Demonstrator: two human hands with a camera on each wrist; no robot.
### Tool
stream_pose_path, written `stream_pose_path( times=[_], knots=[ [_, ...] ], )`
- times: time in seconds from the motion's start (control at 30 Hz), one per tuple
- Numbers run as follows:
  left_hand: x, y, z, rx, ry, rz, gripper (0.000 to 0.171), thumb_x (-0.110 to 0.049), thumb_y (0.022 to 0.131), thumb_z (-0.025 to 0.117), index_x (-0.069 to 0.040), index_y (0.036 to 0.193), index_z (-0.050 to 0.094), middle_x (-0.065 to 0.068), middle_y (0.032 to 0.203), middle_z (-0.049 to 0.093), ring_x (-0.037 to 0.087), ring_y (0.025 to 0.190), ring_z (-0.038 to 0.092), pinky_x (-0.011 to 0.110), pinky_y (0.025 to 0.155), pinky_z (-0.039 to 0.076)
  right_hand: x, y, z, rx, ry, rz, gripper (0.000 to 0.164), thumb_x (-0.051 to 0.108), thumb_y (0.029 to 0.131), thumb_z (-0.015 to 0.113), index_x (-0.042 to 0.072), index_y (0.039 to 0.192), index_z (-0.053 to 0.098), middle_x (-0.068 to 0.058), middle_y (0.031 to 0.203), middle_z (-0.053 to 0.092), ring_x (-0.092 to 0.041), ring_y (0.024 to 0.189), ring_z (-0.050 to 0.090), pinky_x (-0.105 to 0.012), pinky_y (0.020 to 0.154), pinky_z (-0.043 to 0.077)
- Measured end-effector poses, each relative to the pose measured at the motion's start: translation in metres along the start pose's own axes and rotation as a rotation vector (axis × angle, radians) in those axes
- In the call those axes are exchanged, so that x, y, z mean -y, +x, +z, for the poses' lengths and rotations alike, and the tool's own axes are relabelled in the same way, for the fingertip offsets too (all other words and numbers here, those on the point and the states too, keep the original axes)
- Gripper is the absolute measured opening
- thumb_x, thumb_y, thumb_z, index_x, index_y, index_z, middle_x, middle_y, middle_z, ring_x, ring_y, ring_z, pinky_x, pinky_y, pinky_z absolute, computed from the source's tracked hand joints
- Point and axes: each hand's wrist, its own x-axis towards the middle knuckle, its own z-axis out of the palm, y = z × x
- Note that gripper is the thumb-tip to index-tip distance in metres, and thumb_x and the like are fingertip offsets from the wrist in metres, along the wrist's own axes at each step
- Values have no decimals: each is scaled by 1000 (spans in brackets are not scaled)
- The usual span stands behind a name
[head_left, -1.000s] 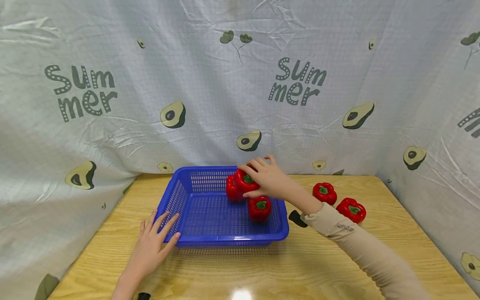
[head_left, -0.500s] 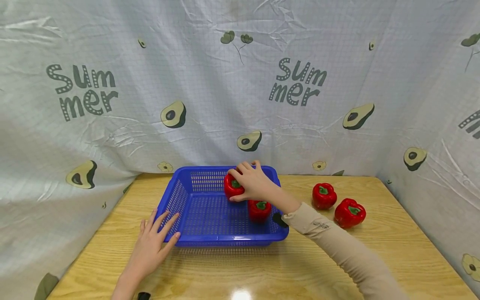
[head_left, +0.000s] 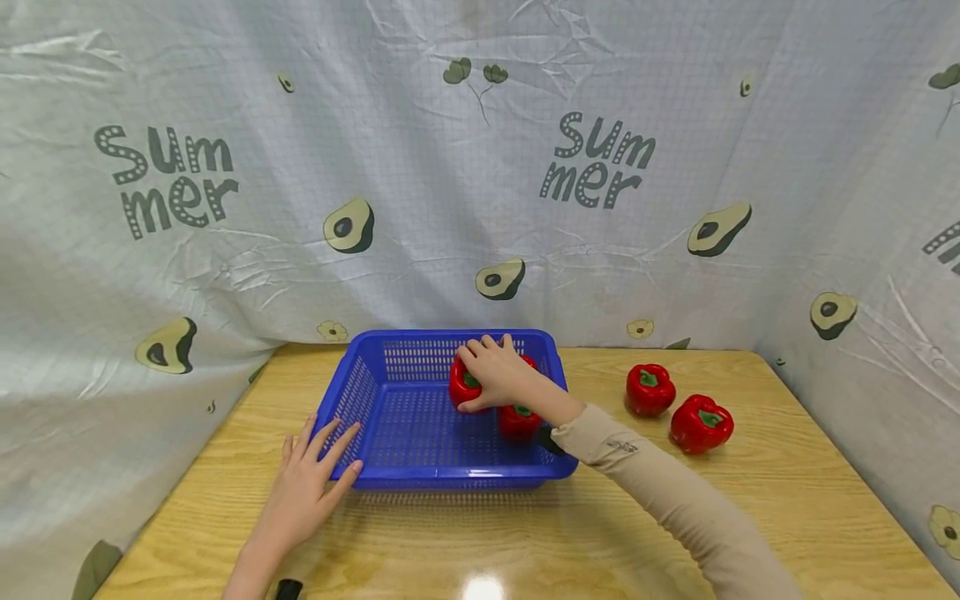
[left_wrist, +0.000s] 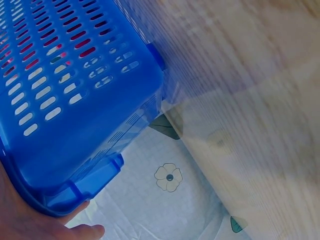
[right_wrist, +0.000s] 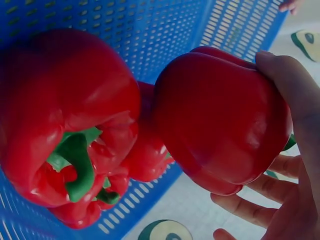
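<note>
A red bell pepper [right_wrist: 220, 120] with a green stem is in my right hand [head_left: 498, 375], which grips it between thumb and fingers inside the back half of the blue plastic basket [head_left: 442, 475]. Beside it in the basket, one red bell pepper [head_left: 519, 425] sits nearer the front, and another [head_left: 531, 362] shows partly behind my hand. The right wrist view has a large pepper [right_wrist: 70, 110] close to the camera, with more red ones partly covered. My left hand [head_left: 303, 483], fingers spread and fairly straight, rests on the basket's front left corner.
Two more red bell peppers, one farther back [head_left: 649, 389] and one nearer [head_left: 701, 423], stand on the wooden table [head_left: 637, 533] right of the basket. A printed cloth [head_left: 420, 208] hangs behind and along both sides. A black wrist strap piece [head_left: 288, 589] shows below my left wrist.
My right hand has moved left and lower into the basket with the bell pepper, uncovering part of another pepper behind. The left hand has stayed at the basket corner.
</note>
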Motion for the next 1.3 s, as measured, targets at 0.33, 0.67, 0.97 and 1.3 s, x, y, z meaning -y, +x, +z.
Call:
stream_pose_path(
  times=[0.33, 0.67, 0.97, 1.3],
  knots=[
    [-2, 1, -2, -6, 11, 11, 46, -32, 85, 55, -15, 127, 50, 19, 130, 45, 46, 129, 22, 69, 96, 18, 1, 6, 12, 41, -79, 13, 75, 59, 70, 61, 11, 125, 43, -8, 125, 50, -29, 113, 46, -57, 95, 33],
    [-3, 1, -5, -1, 7, 2, 45, -36, 87, 53, -15, 127, 50, 18, 130, 45, 45, 130, 22, 68, 97, 17, 3, 8, 23, 104, -92, 35, 79, 61, 70, 60, 10, 128, 40, -9, 131, 46, -31, 117, 45, -59, 100, 29],
    [-3, 0, -3, -4, 10, 8, 45, -36, 87, 53, -17, 128, 49, 18, 129, 46, 46, 129, 22, 68, 97, 18, 4, 8, 31, 50, -172, -28, 73, 63, 69, 59, 11, 118, 45, -9, 119, 51, -28, 110, 46, -59, 96, 34],
    [-4, 0, -4, -7, 22, 6, 45, -34, 86, 55, -16, 127, 51, 18, 128, 47, 45, 129, 24, 69, 94, 20, 6, 8, 37, 55, -213, -59, 81, 68, 66, 59, 10, 122, 46, -8, 120, 52, -28, 111, 47, -57, 94, 36]
  ],
)
